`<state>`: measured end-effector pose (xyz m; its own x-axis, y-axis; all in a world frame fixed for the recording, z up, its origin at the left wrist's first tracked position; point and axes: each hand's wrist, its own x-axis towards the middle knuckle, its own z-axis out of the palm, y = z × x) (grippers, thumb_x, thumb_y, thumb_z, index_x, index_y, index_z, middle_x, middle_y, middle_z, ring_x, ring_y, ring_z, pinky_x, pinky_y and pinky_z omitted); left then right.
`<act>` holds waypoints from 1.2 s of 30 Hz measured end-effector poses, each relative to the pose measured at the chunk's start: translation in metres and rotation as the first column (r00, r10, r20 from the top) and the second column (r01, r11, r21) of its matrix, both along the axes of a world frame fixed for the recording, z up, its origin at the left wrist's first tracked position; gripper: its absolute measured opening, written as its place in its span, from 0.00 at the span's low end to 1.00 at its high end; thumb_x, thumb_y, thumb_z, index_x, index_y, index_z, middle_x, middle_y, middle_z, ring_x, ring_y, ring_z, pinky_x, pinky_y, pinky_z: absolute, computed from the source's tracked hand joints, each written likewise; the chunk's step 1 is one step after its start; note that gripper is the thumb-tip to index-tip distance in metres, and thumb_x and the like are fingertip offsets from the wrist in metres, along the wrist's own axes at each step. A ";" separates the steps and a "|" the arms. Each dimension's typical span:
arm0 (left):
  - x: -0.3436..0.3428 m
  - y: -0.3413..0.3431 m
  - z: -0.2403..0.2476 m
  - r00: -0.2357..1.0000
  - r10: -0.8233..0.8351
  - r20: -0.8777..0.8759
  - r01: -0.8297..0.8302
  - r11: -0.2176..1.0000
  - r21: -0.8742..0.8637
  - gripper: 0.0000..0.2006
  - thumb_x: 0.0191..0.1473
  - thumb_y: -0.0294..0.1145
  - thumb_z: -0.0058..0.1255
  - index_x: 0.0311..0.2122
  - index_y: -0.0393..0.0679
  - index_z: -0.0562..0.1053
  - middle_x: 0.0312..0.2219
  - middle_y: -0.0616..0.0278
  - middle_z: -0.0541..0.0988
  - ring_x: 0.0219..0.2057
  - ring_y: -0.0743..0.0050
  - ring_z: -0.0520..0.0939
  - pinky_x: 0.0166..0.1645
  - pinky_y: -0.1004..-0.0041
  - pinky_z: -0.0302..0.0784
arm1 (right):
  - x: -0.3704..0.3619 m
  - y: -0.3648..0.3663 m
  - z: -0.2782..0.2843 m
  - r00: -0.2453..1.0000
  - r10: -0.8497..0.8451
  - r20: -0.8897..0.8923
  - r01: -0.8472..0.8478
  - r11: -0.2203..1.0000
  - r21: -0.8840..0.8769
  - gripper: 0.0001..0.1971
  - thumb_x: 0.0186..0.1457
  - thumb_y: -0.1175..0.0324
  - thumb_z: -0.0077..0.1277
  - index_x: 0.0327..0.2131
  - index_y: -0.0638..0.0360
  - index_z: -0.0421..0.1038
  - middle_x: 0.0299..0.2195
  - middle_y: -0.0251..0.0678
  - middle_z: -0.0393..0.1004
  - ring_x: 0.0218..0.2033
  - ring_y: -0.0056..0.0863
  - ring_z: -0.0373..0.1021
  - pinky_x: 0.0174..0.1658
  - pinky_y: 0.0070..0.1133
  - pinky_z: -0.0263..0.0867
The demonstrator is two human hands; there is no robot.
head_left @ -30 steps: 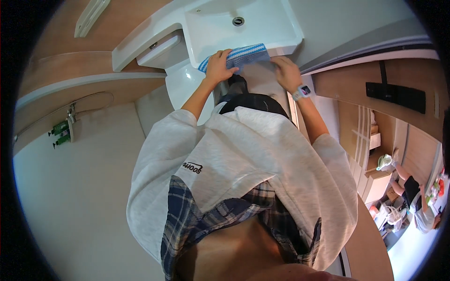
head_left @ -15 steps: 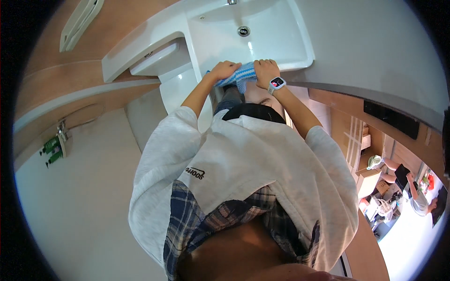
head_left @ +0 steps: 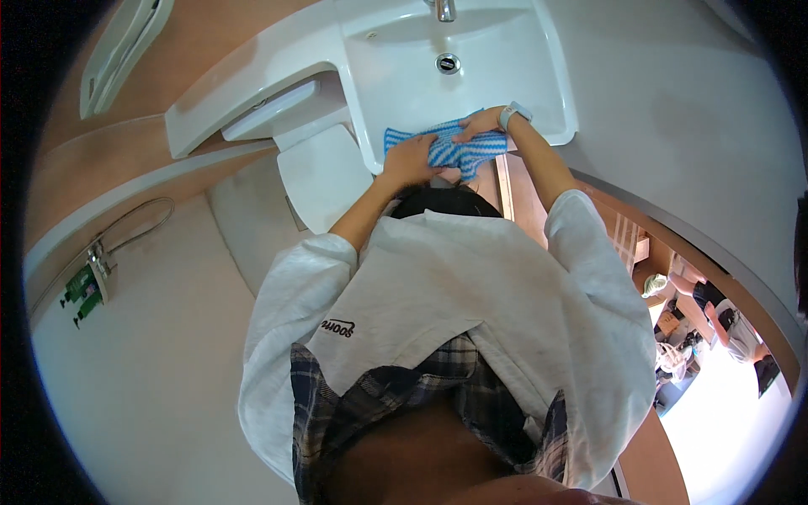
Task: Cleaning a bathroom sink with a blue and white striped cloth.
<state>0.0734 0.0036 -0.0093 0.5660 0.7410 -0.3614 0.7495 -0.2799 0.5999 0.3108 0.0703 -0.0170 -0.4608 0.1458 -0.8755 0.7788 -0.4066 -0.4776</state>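
Observation:
A blue-and-white striped cloth (head_left: 468,154) lies spread over the front rim of the white washbasin (head_left: 396,93), its lower part hanging toward me. My left hand (head_left: 410,158) grips its left part, fingers laid over the stripes. On the cloth's upper right, my right hand (head_left: 481,124) is bent round the fabric, and a pale watch (head_left: 508,116) sits on that wrist. Some of the fingertips on both hands are hidden by the cloth and the hands themselves. The basin holds a round drain (head_left: 448,64) beyond the cloth, with a metal tap (head_left: 445,10) at the top edge.
A white toilet (head_left: 321,177) stands left of the basin, under a white shelf (head_left: 252,76). Farther left hang a shower hose and green bottles (head_left: 82,290). At the right, a doorway shows another person (head_left: 741,337) and cluttered things beside them.
The cloth has gone from bunched between my hands to spread out along the basin's front rim. My right hand has turned and moved up slightly; my left has shifted down. More of the tap shows.

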 end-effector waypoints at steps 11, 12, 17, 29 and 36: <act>0.001 0.021 0.001 0.981 -0.146 -0.130 0.127 0.981 -0.147 0.46 0.35 0.57 0.62 0.60 0.44 0.62 0.49 0.44 0.74 0.49 0.47 0.75 0.54 0.62 0.69 | -0.014 -0.080 0.025 0.972 -0.055 0.229 -0.191 0.386 0.903 0.23 0.59 0.48 0.36 0.43 0.53 0.73 0.41 0.42 0.75 0.45 0.41 0.70 0.57 0.41 0.54; 0.000 0.011 0.008 0.982 -0.097 -0.162 0.086 0.994 -0.071 0.41 0.37 0.52 0.62 0.57 0.44 0.65 0.46 0.45 0.76 0.47 0.47 0.77 0.51 0.60 0.71 | -0.009 -0.088 0.027 0.977 -0.052 0.209 -0.185 0.297 0.937 0.20 0.60 0.51 0.36 0.42 0.52 0.73 0.38 0.40 0.77 0.42 0.39 0.72 0.56 0.41 0.56; 0.006 -0.029 0.023 0.993 0.048 -0.109 -0.023 0.976 0.219 0.40 0.33 0.42 0.67 0.56 0.46 0.65 0.46 0.49 0.75 0.48 0.49 0.75 0.53 0.59 0.69 | -0.006 -0.128 0.040 0.985 -0.148 0.086 -0.073 0.086 0.994 0.16 0.56 0.63 0.45 0.47 0.55 0.70 0.43 0.39 0.73 0.49 0.36 0.68 0.59 0.39 0.53; 0.057 -0.058 0.029 0.993 0.076 -0.089 -0.018 0.850 0.527 0.48 0.32 0.41 0.69 0.59 0.45 0.56 0.56 0.49 0.63 0.57 0.49 0.65 0.60 0.47 0.56 | 0.005 -0.174 0.037 0.895 -0.386 0.224 -0.200 0.102 0.974 0.37 0.47 0.79 0.45 0.63 0.59 0.47 0.66 0.43 0.44 0.67 0.39 0.42 0.65 0.42 0.40; 0.102 0.017 0.025 0.968 -0.121 -0.219 0.103 0.990 -0.092 0.36 0.38 0.41 0.63 0.55 0.42 0.66 0.44 0.46 0.76 0.45 0.52 0.78 0.50 0.60 0.72 | 0.041 -0.126 0.021 0.826 -0.471 0.312 -0.296 0.109 0.949 0.27 0.38 0.70 0.57 0.47 0.59 0.65 0.47 0.43 0.70 0.53 0.43 0.63 0.62 0.43 0.49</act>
<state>0.1751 0.0206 0.0162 0.5415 0.6416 -0.5434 0.8339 -0.3278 0.4439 0.3521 -0.0558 0.0040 -0.0029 0.9993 0.0381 0.9928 0.0074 -0.1196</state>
